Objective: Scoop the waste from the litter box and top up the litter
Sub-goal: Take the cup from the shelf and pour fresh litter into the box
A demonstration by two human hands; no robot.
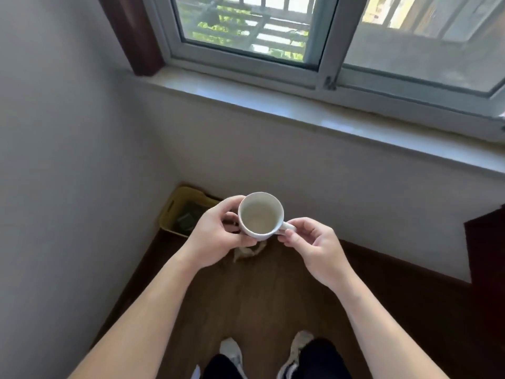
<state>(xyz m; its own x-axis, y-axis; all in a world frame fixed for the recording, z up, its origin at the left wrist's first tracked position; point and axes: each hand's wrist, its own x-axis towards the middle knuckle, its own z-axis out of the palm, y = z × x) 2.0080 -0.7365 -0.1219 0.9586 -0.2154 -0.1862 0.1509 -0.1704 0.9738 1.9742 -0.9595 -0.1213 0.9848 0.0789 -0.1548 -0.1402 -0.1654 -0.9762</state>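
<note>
two bare forearms are seen nearest the lens, reaching forward over a wooden floor (262, 302), with two shoes (300, 343) glimpsed at the bottom edge. far left, a pale wall (54, 160) is shown, and in the corner below it a yellow bin (175, 206) is set on the floor, something dark lying inside; whether this is the litter box cannot be told. the left hand (213, 236) is cupped against the left side of a white mug (261, 216), fingers curled round its wall. the mug is held upright above the floor, its pale inside on view; the contents cannot be made out. a small blurred tan thing (247, 251) is spotted on the floor just under the mug. to the right, the mug's handle is pinched by the right hand (314, 247). above, a window (300, 36) and its sill (328, 119) are carried across the frame.
</note>
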